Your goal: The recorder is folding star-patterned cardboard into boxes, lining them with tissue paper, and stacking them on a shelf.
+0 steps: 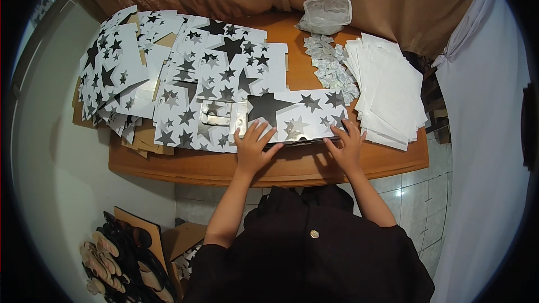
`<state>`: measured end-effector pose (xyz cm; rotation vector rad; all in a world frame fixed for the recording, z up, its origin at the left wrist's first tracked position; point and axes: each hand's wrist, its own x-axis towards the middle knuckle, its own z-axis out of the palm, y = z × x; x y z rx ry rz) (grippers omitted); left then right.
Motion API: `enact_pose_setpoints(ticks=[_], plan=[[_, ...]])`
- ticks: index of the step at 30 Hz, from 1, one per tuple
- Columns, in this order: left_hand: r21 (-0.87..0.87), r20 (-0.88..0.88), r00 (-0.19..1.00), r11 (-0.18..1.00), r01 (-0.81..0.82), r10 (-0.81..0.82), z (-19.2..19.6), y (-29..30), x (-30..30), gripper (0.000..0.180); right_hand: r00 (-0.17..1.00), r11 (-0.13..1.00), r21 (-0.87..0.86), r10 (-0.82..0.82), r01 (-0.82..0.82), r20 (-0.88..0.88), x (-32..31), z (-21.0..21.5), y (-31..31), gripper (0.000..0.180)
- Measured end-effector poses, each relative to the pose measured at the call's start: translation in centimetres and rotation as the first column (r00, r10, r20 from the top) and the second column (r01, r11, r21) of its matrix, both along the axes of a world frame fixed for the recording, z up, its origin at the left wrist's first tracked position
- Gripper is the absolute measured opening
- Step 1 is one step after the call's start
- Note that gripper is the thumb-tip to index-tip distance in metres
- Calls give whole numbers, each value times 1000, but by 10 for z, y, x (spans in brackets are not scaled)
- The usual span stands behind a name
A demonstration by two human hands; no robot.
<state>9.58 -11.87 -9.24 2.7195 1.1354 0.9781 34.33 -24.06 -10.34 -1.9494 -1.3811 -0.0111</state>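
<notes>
A long white box printed with black and grey stars lies near the table's front edge, its top side down flat. My left hand rests at its left front corner, fingers spread on top and thumb along the front edge. At the right front corner, my right hand touches the box with fingers apart. Neither hand is wrapped round it. Just left of the box lies a shiny, silvery piece with a rounded slot, on flat star-printed card sheets. Its exact kind is unclear.
More star-printed card blanks are heaped at the left of the wooden table. To the right lie white paper sheets, many small pale packets and a clear plastic bag. Shoes stand at the lower left.
</notes>
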Motion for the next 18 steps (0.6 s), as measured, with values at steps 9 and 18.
enact_pose_setpoints(ticks=[9,18], plan=[[84,-8,998,995,62,-62,-36,2,-8,43,995,999,-48,3,2,102,-3,-19,-7,43],[120,-225,974,991,61,-33,-27,-2,-15,46,919,998,7,54,-62,391,12,-42,-9,39]])
